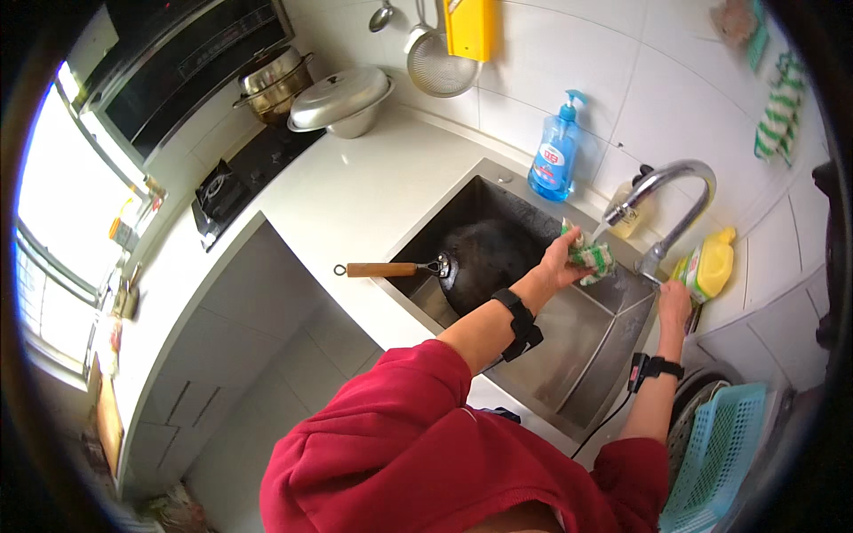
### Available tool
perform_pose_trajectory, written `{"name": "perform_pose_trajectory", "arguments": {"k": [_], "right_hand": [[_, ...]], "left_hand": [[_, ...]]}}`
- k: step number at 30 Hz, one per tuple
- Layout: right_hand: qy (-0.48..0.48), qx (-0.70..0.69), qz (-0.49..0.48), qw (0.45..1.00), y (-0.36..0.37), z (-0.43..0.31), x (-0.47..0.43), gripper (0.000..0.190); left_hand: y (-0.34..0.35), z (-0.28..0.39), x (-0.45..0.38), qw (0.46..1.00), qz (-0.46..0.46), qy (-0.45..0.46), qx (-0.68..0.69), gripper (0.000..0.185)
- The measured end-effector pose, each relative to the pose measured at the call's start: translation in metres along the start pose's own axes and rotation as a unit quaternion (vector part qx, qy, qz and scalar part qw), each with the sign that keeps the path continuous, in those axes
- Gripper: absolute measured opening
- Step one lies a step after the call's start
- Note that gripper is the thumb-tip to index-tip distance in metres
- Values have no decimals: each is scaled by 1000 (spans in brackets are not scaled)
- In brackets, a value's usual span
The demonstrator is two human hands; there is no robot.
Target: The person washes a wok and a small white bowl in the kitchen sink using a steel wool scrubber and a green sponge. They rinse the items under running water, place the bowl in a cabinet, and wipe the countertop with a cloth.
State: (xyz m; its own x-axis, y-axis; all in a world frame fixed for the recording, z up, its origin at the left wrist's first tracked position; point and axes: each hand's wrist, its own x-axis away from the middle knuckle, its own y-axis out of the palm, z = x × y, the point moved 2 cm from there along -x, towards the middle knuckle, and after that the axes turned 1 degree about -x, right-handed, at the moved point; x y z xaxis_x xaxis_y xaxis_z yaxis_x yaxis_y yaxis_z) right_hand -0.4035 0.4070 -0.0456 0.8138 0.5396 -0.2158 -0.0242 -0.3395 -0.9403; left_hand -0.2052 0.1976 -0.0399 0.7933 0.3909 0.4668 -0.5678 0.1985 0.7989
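Observation:
My left hand grips a green-and-white striped dishcloth under the tap's spout. Water runs from the chrome gooseneck faucet onto the cloth. My right hand has its fingers closed around the faucet's lever, at the base of the spout. Below and left of the cloth, a dark wok lies in the stainless steel sink. Its wooden handle juts out over the sink's left edge. My left forearm hides part of the wok and basin.
A blue pump bottle stands behind the sink. Beside the faucet are a yellow jug and a pale bottle. Blue plastic baskets sit at the right. A lidded metal pot rests near the gas stove.

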Motion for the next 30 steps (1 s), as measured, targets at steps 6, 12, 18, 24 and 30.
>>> {"name": "perform_pose_trajectory", "arguments": {"k": [6, 12, 18, 24, 30], "right_hand": [[-61, -99, 189, 975, -14, -71, 61, 40], [164, -751, -192, 611, 52, -138, 60, 33], [-67, -552, 4, 831, 47, -164, 78, 29], [-107, -530, -58, 839, 89, -175, 72, 28], [276, -678, -163, 661, 127, -125, 30, 29]], "left_hand": [[-16, -9, -11, 997, 4, -17, -69, 37], [-24, -31, -18, 982, 52, 41, -177, 23], [-70, -44, -33, 976, 87, -149, -134, 48], [-82, -77, -52, 973, 64, -145, -171, 39], [-56, -73, -40, 946, 137, -94, -280, 30]]}}
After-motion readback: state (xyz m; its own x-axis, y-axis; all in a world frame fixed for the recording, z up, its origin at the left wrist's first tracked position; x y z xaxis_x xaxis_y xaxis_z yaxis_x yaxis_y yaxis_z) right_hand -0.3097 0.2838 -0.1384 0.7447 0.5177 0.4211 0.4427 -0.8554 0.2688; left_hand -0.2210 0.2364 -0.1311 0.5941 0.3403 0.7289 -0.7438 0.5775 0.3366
